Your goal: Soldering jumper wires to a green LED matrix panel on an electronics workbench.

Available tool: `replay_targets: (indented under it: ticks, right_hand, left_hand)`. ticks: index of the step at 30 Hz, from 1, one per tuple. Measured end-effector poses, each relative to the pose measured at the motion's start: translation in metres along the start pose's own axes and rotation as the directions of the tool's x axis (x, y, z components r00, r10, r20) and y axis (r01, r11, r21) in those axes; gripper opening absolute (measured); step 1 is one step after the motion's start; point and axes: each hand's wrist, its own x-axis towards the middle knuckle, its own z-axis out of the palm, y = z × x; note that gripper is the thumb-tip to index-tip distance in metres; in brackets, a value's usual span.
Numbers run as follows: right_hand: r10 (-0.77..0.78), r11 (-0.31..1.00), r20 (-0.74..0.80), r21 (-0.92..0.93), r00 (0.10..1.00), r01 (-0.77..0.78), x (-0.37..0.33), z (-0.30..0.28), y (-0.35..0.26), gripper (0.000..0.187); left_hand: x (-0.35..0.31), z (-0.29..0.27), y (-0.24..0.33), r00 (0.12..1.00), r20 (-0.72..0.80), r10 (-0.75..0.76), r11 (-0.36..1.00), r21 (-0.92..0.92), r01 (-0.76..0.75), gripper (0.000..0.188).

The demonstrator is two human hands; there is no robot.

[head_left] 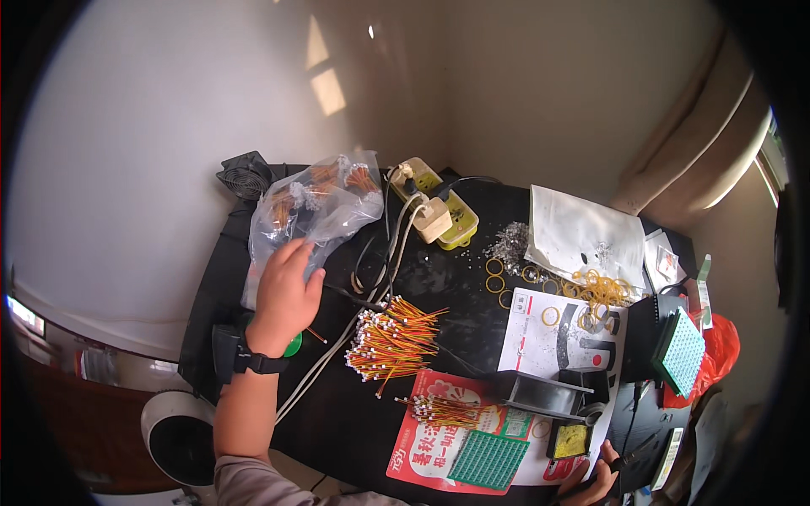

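Note:
My left hand (289, 291) reaches over the left of the table, fingers stretched out against a clear plastic bag (333, 215). Bundles of orange wires with white ends show through the bag. At the lower right edge, my right hand (597, 479) is curled by a dark, pen-like tool (634, 455); part of this hand is cut off. A large pile of red, yellow and black wires with white ends (392, 337) lies mid-table. A smaller wire bundle (445, 411) rests on a red printed sheet (413, 455), above a green gridded board (489, 460).
A power strip (460, 221) with plugs and cables stands at the back. Yellow rubber bands (603, 288) and small metal bits (510, 246) lie at the right. A yellow sponge (571, 440) sits in a black holder. Another green board (680, 350) leans against a black box.

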Motion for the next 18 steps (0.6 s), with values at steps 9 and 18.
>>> replay_targets:
  ticks: [9, 18]
  right_hand:
    - [-0.009, 1.0, 0.016, 0.023, 1.0, 0.009, -0.009, -0.004, 0.009, 0.028]
    - [0.0, 1.0, 0.019, 0.006, 1.0, 0.0, -0.027, -0.023, 0.044, 0.033]
  left_hand:
    - [0.059, -0.033, -0.03, 0.995, 0.049, 0.088, 0.982, -0.169, -0.078, 0.047]
    - [0.097, -0.039, -0.039, 0.988, 0.148, 0.038, 0.946, -0.325, 0.013, 0.049]
